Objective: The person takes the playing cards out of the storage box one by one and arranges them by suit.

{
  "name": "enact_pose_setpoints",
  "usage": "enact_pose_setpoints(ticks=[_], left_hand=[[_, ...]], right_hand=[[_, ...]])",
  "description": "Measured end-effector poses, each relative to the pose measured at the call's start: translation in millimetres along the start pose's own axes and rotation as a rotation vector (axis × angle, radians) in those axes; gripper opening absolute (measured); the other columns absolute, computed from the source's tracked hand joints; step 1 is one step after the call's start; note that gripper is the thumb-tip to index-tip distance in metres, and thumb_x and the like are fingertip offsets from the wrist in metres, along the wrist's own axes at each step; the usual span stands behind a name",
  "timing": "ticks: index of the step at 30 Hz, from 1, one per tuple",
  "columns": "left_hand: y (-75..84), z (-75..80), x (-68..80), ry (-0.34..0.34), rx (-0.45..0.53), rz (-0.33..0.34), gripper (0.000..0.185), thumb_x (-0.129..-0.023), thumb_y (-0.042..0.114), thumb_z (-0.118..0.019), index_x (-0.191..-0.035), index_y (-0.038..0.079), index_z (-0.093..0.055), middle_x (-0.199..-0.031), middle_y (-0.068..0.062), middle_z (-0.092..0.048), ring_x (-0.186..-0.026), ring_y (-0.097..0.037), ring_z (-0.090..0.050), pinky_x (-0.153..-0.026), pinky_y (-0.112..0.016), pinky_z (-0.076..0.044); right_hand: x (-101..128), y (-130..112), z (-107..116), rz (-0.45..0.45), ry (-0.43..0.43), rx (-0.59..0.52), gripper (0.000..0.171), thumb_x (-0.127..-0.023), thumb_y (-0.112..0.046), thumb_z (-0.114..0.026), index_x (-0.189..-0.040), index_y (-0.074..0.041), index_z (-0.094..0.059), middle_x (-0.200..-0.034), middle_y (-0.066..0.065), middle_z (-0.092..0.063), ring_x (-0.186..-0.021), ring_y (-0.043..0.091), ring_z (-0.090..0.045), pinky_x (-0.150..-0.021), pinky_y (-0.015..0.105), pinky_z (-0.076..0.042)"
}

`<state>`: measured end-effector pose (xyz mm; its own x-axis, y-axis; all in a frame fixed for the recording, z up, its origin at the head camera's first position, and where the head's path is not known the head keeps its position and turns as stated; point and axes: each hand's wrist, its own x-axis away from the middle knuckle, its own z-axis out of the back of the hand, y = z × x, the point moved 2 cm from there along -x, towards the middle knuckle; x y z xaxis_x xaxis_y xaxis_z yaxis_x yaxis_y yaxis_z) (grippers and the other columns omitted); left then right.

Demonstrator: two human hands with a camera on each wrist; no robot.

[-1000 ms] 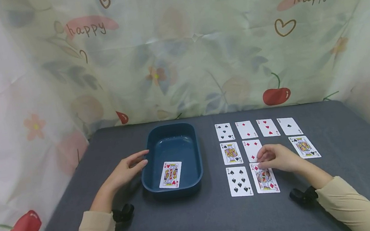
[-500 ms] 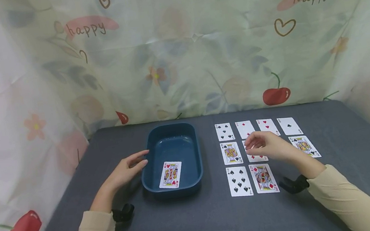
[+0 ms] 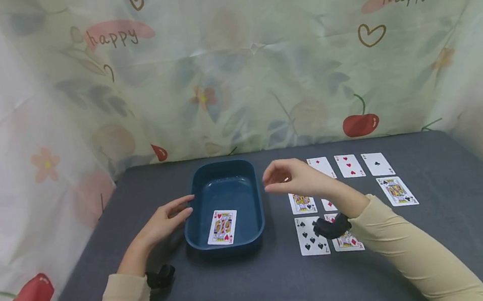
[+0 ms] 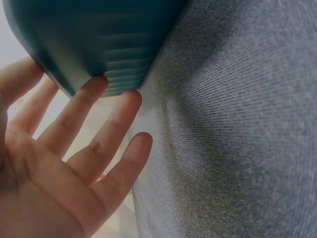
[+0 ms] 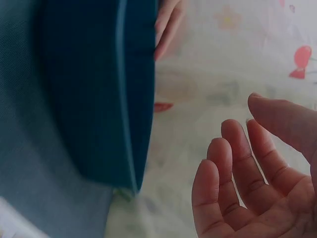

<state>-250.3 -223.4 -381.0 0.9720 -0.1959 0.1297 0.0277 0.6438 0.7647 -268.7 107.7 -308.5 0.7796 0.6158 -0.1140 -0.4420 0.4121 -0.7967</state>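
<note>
Your right hand [image 3: 293, 178] has left the card grid. A second ago it rested on the king of diamonds [image 3: 351, 242] in the near row. It then rose over the middle row, and it now hangs in the air between the grid and the right wall of the tray [image 3: 220, 165].

The king of diamonds has not travelled with it. It lies flat on the table [image 3: 260, 290] beside the seven of spades [image 3: 311, 235], partly covered by your wrist strap. In effect, no card has been lifted from that spot, and the tray's contents are unchanged: one king of hearts [image 3: 222, 226], face up on the near half of the floor.

Hand state:
- Right hand: released. In the right wrist view the fingers [image 5: 233, 163] are loosely bent over a bare palm and pinch no card. The far-left card of the back row is hidden behind this hand in the head view, so you cannot confirm from there that it lies in place.
- Left hand [image 3: 166, 221]: flat and relaxed, in the same place as before. Its straight fingers [image 4: 84, 106] touch the outside of the tray's left wall without gripping it.

The king of spades [image 3: 302, 202] and king of clubs [image 3: 396, 191] remain in the middle row.
</note>
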Motion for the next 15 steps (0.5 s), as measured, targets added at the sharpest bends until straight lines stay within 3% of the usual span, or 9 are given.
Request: enact_pose_setpoints(ticks=[6, 15], left_hand=[[0.6, -0.4, -0.3, 0.004, 0.001, -0.007, 0.050, -0.096, 0.034, -0.050, -0.142, 0.017, -0.039, -0.146, -0.018, -0.039, -0.126, -0.038, -0.048, -0.101, -0.052, -0.042], [0.7, 0.4, -1.2, -0.002, -0.007, -0.002, 0.051, -0.096, 0.035, -0.049, -0.143, 0.017, -0.038, -0.146, -0.019, -0.039, -0.126, -0.038, -0.049, -0.102, -0.053, -0.041]], right_hand=[[-29.6, -15.3, -17.1, 0.011, -0.018, -0.071, 0.020, -0.085, -0.012, -0.067, -0.103, -0.006, -0.061, -0.100, 0.010, -0.067, -0.092, 0.015, -0.064, -0.085, 0.030, -0.052], [-72.4, -23.0, -41.2, 0.005, -0.014, -0.060, 0.024, -0.085, -0.012, -0.066, -0.105, 0.000, -0.062, -0.101, 0.014, -0.067, -0.090, 0.016, -0.064, -0.080, 0.025, -0.053]])
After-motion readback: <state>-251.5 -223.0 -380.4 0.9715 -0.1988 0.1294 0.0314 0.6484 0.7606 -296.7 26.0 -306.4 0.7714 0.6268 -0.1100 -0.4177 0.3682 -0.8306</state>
